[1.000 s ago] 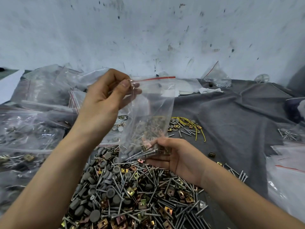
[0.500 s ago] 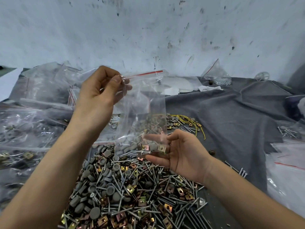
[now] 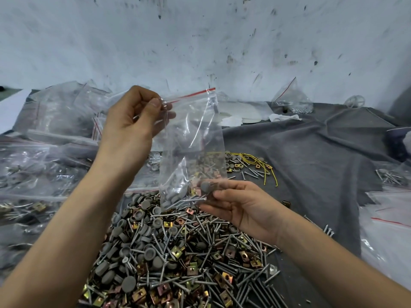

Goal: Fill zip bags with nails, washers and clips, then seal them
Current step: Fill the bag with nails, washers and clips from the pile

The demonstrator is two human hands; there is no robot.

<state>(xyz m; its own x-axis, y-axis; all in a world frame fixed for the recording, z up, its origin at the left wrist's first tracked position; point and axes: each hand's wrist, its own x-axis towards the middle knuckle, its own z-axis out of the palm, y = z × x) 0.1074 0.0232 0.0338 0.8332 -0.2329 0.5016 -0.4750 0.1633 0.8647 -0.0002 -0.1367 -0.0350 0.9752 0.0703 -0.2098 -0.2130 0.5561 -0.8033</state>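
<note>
A clear zip bag (image 3: 195, 138) with a red strip along its top hangs upright above the pile. My left hand (image 3: 133, 121) pinches its top left corner between thumb and fingers. Grey washers, nails and a few brass clips lie in the bag's bottom. My right hand (image 3: 240, 203) sits at the bag's lower right corner, fingers curled against the bottom and touching a grey washer through the plastic. Below lies a big loose pile of nails, grey washers and brass clips (image 3: 178, 252).
Several filled and empty zip bags (image 3: 44, 152) are stacked at the left. A grey cloth (image 3: 311, 163) covers the table. Yellow wire with a few parts (image 3: 255, 161) lies behind the bag. More bags (image 3: 391, 218) lie at the right edge, one bag (image 3: 291, 101) by the wall.
The bag has been lifted slightly and turned, its top now tilting up to the right. My right hand has shifted from under the bag to its lower right corner.
</note>
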